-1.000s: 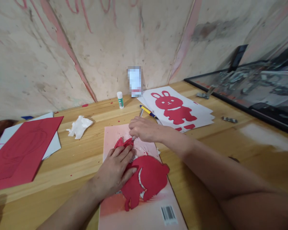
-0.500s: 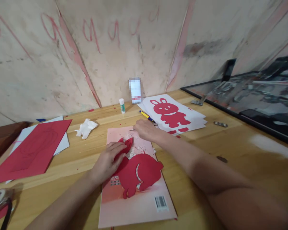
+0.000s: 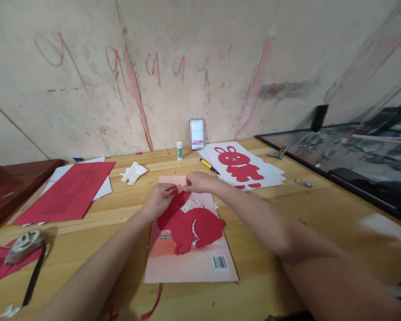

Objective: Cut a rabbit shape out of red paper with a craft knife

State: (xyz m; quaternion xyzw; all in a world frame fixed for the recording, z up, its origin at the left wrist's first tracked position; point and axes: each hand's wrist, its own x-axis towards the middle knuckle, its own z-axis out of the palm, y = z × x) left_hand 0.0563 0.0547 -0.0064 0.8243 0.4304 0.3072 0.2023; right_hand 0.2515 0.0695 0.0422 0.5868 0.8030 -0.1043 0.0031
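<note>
A red paper rabbit cutout (image 3: 209,225), with a curved slit in its body and a fringe of thin cuts, lies on a pink booklet (image 3: 187,271) with a barcode. My left hand (image 3: 157,201) pinches the cutout's ear end at the upper left, fingers closed on the paper. Close by, my right hand (image 3: 200,182) has its fingers curled together at the ear's tip, over the booklet's top edge. Whatever sits between those fingertips is hidden. White scuffs and paper bits show on the booklet beside the ears.
Red sheets with pencil drawing (image 3: 70,191) lie left, near crumpled tissue (image 3: 133,173) and a tape measure (image 3: 26,245). Behind are a glue stick (image 3: 179,150), a phone (image 3: 197,133) and a yellow-blue pen (image 3: 209,166). White sheets bearing a red rabbit (image 3: 270,171) lie right.
My right hand has come in toward the ears, close to my left hand. A thin metal piece at its fingertips no longer shows. My left fingers have shifted up the ear; the view has tilted.
</note>
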